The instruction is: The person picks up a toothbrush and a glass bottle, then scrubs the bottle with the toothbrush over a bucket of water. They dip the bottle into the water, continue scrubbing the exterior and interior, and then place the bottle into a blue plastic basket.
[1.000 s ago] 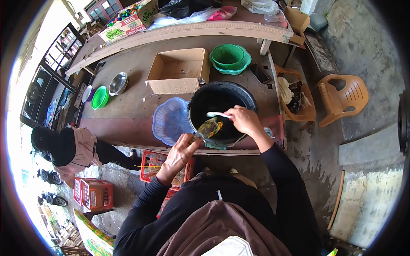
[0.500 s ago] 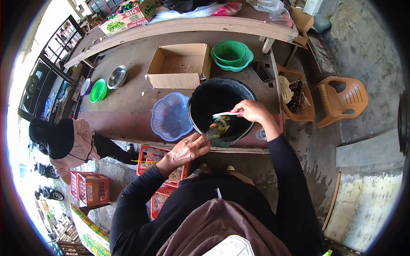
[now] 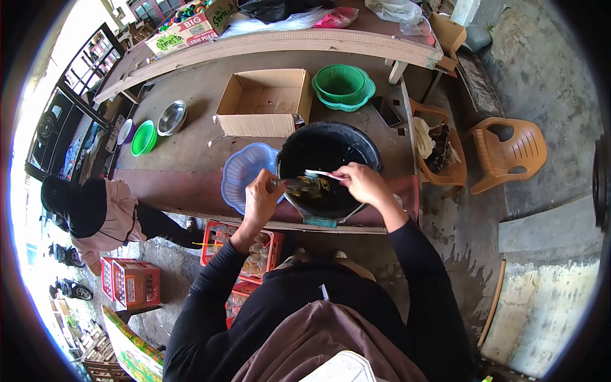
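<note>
My left hand (image 3: 261, 198) is closed around one end of a dark bottle (image 3: 308, 186) with yellow lettering. The bottle lies nearly level over the black bucket (image 3: 375, 145), slightly blurred. Between the fingers of my right hand (image 3: 364, 183) is a slim white-and-pink brush (image 3: 323, 174), its far end against or just above the bottle's side. Dark water seems to stand in the bucket. Left of it, partly behind my left hand, sits a blue scalloped plastic basin (image 3: 242, 167).
Beyond the bucket stand an open cardboard box (image 3: 254, 126), green baskets (image 3: 344, 86) and a phone (image 3: 386, 112). A metal bowl (image 3: 172, 118) and green bowl (image 3: 144, 138) lie left. Red bottle crates (image 3: 277, 245) stand below the table edge. A person (image 3: 114, 210) bends at left; chairs (image 3: 509, 153) stand right.
The bottle has swung from a slant to nearly level as my left hand moved left and up. My right hand, with the brush, has shifted slightly left and down.
</note>
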`<state>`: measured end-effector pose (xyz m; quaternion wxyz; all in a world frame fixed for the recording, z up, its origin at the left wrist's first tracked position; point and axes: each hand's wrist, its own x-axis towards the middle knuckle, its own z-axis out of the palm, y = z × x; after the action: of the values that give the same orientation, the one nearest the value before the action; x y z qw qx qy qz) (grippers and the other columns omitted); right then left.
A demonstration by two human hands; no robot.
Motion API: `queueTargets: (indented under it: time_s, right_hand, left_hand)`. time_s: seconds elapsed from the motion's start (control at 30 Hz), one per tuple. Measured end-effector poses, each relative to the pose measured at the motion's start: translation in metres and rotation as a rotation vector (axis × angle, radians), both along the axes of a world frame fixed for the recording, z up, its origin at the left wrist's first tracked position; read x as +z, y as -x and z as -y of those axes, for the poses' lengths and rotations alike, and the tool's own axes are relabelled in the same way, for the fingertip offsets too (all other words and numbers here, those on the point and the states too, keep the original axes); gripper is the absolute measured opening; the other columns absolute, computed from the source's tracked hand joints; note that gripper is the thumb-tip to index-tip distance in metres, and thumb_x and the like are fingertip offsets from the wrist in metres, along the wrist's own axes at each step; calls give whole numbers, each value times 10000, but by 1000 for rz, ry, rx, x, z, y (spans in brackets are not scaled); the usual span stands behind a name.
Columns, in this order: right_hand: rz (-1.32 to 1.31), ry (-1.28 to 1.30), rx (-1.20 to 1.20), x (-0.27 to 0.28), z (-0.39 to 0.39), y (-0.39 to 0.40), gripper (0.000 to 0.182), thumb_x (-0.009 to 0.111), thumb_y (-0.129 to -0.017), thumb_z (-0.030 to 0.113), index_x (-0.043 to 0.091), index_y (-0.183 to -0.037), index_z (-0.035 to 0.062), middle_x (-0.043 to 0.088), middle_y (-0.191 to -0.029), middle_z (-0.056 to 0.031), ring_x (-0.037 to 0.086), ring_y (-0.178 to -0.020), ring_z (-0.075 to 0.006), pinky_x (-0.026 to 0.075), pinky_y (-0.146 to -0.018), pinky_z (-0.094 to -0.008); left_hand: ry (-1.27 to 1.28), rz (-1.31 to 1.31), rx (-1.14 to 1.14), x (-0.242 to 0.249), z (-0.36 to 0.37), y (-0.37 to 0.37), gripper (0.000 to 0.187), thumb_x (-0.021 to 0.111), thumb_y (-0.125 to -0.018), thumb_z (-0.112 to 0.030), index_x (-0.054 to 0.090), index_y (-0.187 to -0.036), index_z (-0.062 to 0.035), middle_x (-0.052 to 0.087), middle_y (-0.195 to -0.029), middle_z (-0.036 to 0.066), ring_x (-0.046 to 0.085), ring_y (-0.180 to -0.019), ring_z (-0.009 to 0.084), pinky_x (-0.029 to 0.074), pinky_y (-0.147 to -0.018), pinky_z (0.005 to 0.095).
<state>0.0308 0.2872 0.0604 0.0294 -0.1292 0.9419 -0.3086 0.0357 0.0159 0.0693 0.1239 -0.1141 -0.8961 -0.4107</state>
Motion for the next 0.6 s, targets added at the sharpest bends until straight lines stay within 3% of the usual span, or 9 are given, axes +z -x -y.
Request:
queueTargets:
  time_s: [0.03,0.13,0.2,0.33,0.43,0.53,0.6]
  right_hand:
    - [-20,190,41,-3,10,-1,171,601,-867,154,690,-1012,139,645,-1001,-110,636,-926,-331,507,-792,-430]
    - [-69,162,5,-3,16,-13,168,576,-872,130,675,-1007,119,638,-974,-121,645,-887,-348,514,-763,-445]
    - [-14,-205,-163,-12,14,-14,158,547,-873,102,659,-983,88,627,-933,-141,651,-825,-372,522,-722,-469]
    - [-121,89,-177,1,51,-36,287,552,-877,62,606,-1154,112,575,-997,-133,626,-828,-370,506,-729,-467]
    - [-169,124,-220,-2,64,-44,282,545,-883,55,591,-1159,97,557,-973,-143,625,-800,-378,518,-688,-451]
    - [-46,-103,-253,-12,58,-37,300,482,-894,42,532,-1190,40,535,-953,-181,645,-748,-364,544,-648,-431]
    - [-143,10,-219,-5,66,-44,303,463,-904,47,527,-1200,39,535,-957,-180,649,-744,-358,547,-653,-434]
  left_hand:
    - [1,-1,3,-2,0,6,254,739,-788,-130,524,-816,1,512,-576,124,518,-489,224,416,-488,337]
    - [27,15,127,-2,-1,20,296,723,-804,-213,509,-813,-9,543,-594,157,548,-510,328,438,-504,396]
    - [25,23,151,-3,-2,26,304,711,-813,-233,509,-816,-5,569,-623,174,580,-558,357,449,-523,414]
    - [72,34,216,-4,-5,43,325,673,-834,-280,519,-825,6,625,-704,220,634,-693,424,475,-594,462]
    - [65,-16,231,-6,-4,52,313,640,-839,-280,514,-814,5,584,-652,205,614,-637,396,453,-566,420]
    - [101,-48,236,-11,-1,57,311,615,-843,-284,521,-778,6,584,-612,191,626,-597,358,463,-562,405]
    - [98,-5,247,-14,2,62,309,607,-842,-282,524,-760,5,583,-585,176,626,-559,323,469,-550,392]
